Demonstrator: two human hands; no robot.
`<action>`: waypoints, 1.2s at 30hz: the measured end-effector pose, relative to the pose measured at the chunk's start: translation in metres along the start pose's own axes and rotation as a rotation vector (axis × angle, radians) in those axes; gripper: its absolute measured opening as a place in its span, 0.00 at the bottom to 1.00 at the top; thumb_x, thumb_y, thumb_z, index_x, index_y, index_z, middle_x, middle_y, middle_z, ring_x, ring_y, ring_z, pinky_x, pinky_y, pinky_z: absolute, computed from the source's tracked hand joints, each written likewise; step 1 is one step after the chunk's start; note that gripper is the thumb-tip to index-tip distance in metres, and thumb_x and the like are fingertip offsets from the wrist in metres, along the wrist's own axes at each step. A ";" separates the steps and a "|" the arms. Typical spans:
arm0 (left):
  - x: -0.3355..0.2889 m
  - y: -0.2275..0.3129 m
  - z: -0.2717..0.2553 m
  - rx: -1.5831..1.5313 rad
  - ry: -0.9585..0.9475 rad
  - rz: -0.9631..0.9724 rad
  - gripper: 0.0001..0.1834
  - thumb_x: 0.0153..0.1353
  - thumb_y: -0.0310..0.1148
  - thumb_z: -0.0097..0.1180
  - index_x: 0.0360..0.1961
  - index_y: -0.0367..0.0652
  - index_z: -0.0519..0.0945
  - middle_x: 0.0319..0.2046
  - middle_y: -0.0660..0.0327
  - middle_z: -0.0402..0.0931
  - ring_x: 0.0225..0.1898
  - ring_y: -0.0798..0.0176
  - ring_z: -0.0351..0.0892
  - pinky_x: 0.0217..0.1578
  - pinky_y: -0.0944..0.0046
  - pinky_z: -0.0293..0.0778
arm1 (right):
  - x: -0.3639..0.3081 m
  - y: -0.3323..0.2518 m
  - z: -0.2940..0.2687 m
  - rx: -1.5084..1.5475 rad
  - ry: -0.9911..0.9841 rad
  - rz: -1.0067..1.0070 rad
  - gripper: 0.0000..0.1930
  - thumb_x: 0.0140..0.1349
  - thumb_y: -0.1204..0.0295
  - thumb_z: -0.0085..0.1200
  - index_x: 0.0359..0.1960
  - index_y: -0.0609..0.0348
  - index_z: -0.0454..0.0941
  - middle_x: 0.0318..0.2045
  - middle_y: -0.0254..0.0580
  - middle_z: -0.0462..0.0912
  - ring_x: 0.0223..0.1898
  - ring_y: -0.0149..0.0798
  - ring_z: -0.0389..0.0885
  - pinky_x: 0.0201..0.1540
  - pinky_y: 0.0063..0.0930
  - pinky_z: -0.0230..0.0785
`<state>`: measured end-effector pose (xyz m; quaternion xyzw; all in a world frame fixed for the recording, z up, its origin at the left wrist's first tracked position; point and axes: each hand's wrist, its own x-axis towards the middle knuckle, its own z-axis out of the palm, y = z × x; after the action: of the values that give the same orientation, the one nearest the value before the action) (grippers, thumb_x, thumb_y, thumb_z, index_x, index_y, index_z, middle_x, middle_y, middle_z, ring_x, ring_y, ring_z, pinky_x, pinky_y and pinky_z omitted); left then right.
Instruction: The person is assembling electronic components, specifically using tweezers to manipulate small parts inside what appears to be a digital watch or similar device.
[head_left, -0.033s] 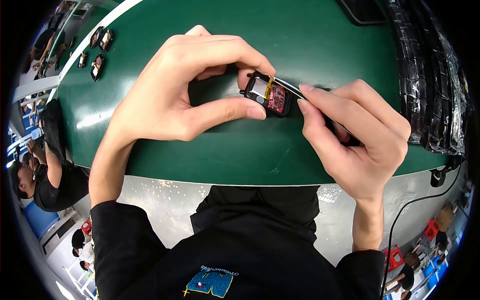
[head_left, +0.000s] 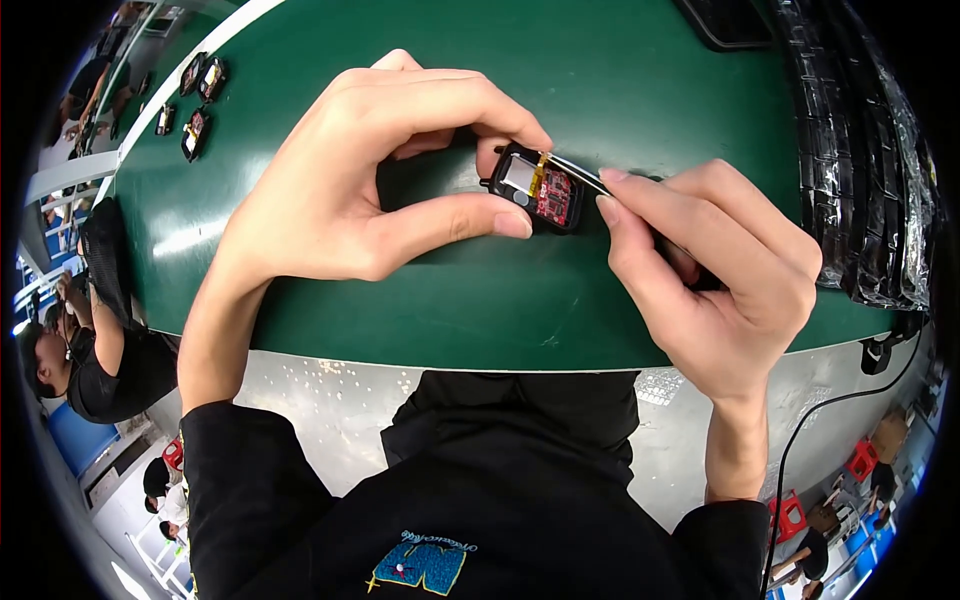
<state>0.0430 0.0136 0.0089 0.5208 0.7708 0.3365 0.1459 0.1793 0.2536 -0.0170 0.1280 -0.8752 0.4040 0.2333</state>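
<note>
Between the thumb and fingers of my left hand [head_left: 370, 190] is a small black electronic device housing [head_left: 568, 226], held tilted above the green table. Its inside faces up, showing a red circuit board [head_left: 554, 195], a silver-grey block [head_left: 520, 174] and a strip of yellow tape [head_left: 538, 178]. My right hand [head_left: 720, 270] pinches slim metal tweezers [head_left: 580, 173] between thumb and forefinger. Their tips reach the upper edge of the housing near the yellow tape; whether they grip anything is too small to tell.
Several similar opened devices [head_left: 196, 133] lie at the table's far left. Stacked black trays in clear wrap [head_left: 845, 150] line the right side, and a dark flat tray-like object [head_left: 722, 22] lies at the far edge. A black cable [head_left: 800, 440] hangs at right. Another person [head_left: 110, 370] sits at left.
The tweezers and my right thumb have shifted very slightly. My left hand and the device housing have not visibly moved.
</note>
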 end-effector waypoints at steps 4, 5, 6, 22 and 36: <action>-0.003 -0.010 -0.003 -0.107 -0.017 -0.025 0.30 0.51 0.39 0.84 0.55 0.39 0.90 0.40 0.61 0.89 0.33 0.66 0.73 0.39 0.63 0.61 | 0.002 -0.003 -0.008 0.118 -0.055 0.105 0.11 0.57 0.88 0.72 0.42 0.68 0.94 0.24 0.33 0.82 0.21 0.22 0.73 0.24 0.19 0.57; -0.002 -0.010 -0.006 -0.132 -0.034 -0.023 0.30 0.51 0.39 0.83 0.55 0.38 0.90 0.40 0.61 0.89 0.33 0.66 0.73 0.39 0.63 0.61 | 0.002 -0.003 -0.010 0.148 -0.076 0.143 0.10 0.58 0.88 0.72 0.42 0.68 0.94 0.24 0.34 0.82 0.22 0.22 0.74 0.25 0.19 0.58; -0.002 -0.011 -0.007 -0.158 -0.052 -0.020 0.30 0.52 0.39 0.82 0.55 0.37 0.90 0.40 0.60 0.89 0.33 0.66 0.73 0.39 0.63 0.60 | 0.002 -0.003 -0.011 0.176 -0.095 0.182 0.10 0.59 0.88 0.72 0.42 0.68 0.94 0.23 0.34 0.82 0.22 0.23 0.76 0.25 0.19 0.59; -0.001 -0.009 -0.010 -0.063 -0.095 -0.008 0.31 0.47 0.38 0.80 0.54 0.36 0.90 0.41 0.58 0.90 0.37 0.63 0.79 0.42 0.62 0.62 | 0.003 -0.003 -0.009 0.201 -0.137 0.246 0.08 0.60 0.86 0.72 0.41 0.66 0.94 0.23 0.32 0.81 0.21 0.20 0.73 0.24 0.18 0.55; 0.001 -0.010 -0.010 -0.106 -0.117 -0.004 0.31 0.48 0.37 0.79 0.54 0.34 0.90 0.43 0.54 0.90 0.41 0.58 0.83 0.46 0.60 0.64 | 0.002 -0.004 -0.010 0.210 -0.126 0.270 0.08 0.61 0.85 0.72 0.41 0.66 0.94 0.23 0.31 0.81 0.22 0.19 0.72 0.24 0.18 0.53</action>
<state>0.0298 0.0086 0.0093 0.5296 0.7431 0.3457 0.2186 0.1823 0.2588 -0.0077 0.0579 -0.8505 0.5118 0.1068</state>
